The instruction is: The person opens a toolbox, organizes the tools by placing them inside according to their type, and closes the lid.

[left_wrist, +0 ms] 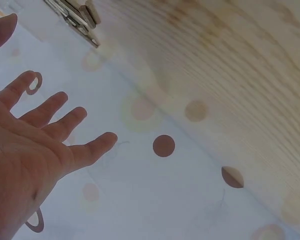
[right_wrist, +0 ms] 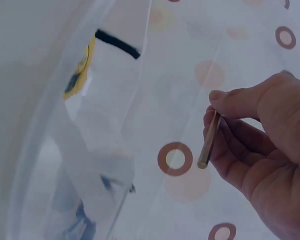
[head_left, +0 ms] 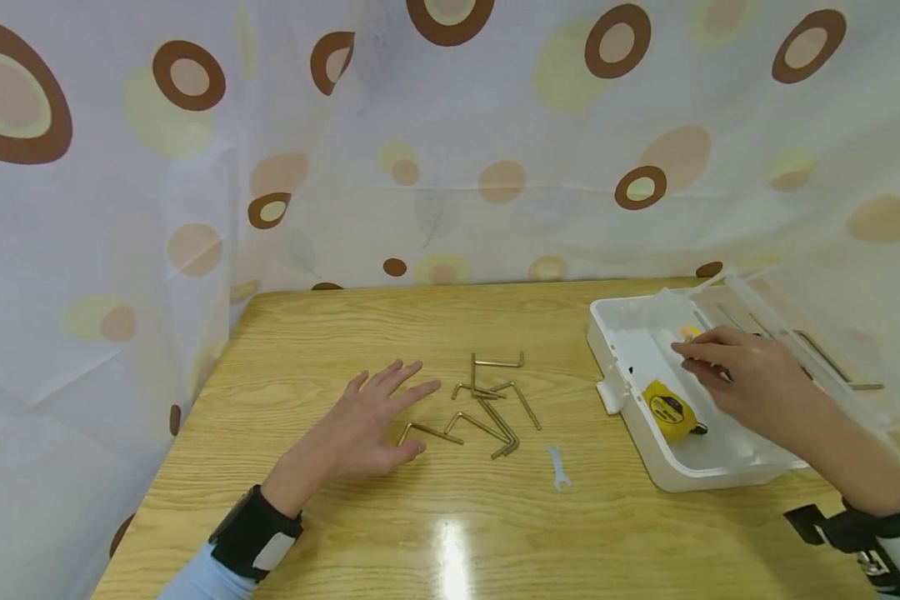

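Observation:
My right hand (head_left: 757, 383) is over the white plastic toolbox (head_left: 648, 457). Between thumb and fingers it pinches a brass-coloured hex key (right_wrist: 209, 142); only a short length of its shaft shows in the right wrist view. A yellow tape measure (head_left: 667, 410) lies inside the box, below that hand. On the left, my left hand (head_left: 356, 429) has its fingers spread and relaxed, holding nothing. It is beside several L-shaped hex keys (head_left: 526, 406) lying in a loose, overlapping group on the wooden table.
A small open-end wrench (head_left: 559, 468) lies between the hex keys and the toolbox. The box's clear lid (head_left: 765, 292) is swung back to the right, with more hex keys (head_left: 825, 356) visible there. A patterned curtain (head_left: 450, 225) hangs behind the table (head_left: 345, 325).

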### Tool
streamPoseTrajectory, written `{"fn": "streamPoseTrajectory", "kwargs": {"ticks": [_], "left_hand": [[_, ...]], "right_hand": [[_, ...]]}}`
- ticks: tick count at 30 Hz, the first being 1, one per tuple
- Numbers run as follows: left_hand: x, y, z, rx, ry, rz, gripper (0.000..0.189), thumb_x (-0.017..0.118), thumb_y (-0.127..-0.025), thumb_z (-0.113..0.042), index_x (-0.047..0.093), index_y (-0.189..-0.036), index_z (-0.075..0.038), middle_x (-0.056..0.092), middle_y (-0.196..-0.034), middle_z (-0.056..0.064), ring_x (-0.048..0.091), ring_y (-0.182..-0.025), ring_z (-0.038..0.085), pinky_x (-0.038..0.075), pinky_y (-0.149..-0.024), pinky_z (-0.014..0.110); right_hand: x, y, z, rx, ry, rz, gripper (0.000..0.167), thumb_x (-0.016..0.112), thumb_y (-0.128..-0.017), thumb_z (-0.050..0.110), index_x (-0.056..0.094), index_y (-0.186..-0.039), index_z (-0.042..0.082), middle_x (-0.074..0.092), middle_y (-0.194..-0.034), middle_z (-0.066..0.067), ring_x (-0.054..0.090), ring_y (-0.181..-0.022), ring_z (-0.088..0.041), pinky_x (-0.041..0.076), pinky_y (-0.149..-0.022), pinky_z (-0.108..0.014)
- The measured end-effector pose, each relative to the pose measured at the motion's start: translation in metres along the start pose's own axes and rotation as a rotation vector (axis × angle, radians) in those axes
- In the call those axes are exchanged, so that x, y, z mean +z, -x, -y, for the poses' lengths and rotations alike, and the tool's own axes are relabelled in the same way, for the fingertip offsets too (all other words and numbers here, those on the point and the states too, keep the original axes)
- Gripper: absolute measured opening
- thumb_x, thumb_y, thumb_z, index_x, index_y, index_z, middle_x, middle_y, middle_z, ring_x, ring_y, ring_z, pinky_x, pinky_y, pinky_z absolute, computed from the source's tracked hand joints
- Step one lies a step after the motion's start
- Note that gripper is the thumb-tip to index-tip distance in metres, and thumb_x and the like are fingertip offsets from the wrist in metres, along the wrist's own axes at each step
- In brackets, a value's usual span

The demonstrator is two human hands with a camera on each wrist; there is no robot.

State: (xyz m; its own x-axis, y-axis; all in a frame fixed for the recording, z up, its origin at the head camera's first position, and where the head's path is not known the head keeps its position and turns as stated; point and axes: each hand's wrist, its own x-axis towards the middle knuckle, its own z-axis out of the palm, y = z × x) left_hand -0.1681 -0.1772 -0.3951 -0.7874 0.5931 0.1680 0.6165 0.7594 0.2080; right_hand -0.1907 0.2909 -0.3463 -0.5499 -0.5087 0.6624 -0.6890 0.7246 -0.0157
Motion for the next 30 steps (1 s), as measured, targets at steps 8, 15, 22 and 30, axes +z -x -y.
{"fn": "streamPoseTrajectory", "kwargs": {"ticks": [8,15,22,30], "left_hand": [[0.001,-0.003,-0.001,0.025,-0.049,-0.02,0.073,0.072,-0.091,-0.043,0.043,-0.157,-0.026,0.037,-0.165,0.011,0.036,-0.153,0.036,0.036,-0.109,0.072],[0.0,-0.002,-0.003,0.02,-0.036,-0.005,0.071,0.071,-0.092,-0.042,0.044,-0.156,-0.027,0.037,-0.165,0.009,0.036,-0.153,0.037,0.035,-0.11,0.073],[0.002,-0.001,-0.004,0.033,-0.044,-0.009,0.071,0.071,-0.092,-0.043,0.045,-0.156,-0.026,0.038,-0.165,0.009,0.037,-0.152,0.037,0.036,-0.11,0.073],[0.006,0.0,-0.008,0.046,-0.034,0.001,0.074,0.071,-0.091,-0.044,0.043,-0.156,-0.025,0.037,-0.165,0.011,0.038,-0.151,0.04,0.035,-0.109,0.074]], "right_hand": [[-0.037,0.006,-0.043,0.302,0.209,0.144,0.028,0.077,-0.076,-0.012,0.074,-0.104,-0.013,0.068,-0.088,-0.03,0.062,-0.062,-0.035,0.045,-0.046,-0.033],[-0.039,0.032,-0.083,0.445,0.239,0.226,0.024,0.065,-0.089,-0.006,0.069,-0.109,-0.018,0.064,-0.087,-0.036,0.061,-0.063,-0.04,0.048,-0.047,-0.044],[-0.037,0.04,-0.096,0.497,0.219,0.293,0.027,0.066,-0.086,-0.009,0.066,-0.111,-0.018,0.065,-0.086,-0.037,0.062,-0.062,-0.041,0.044,-0.046,-0.038],[-0.038,0.043,-0.101,0.539,0.211,0.365,0.025,0.063,-0.089,-0.009,0.064,-0.112,-0.02,0.068,-0.089,-0.039,0.063,-0.062,-0.042,0.039,-0.046,-0.032]]}}
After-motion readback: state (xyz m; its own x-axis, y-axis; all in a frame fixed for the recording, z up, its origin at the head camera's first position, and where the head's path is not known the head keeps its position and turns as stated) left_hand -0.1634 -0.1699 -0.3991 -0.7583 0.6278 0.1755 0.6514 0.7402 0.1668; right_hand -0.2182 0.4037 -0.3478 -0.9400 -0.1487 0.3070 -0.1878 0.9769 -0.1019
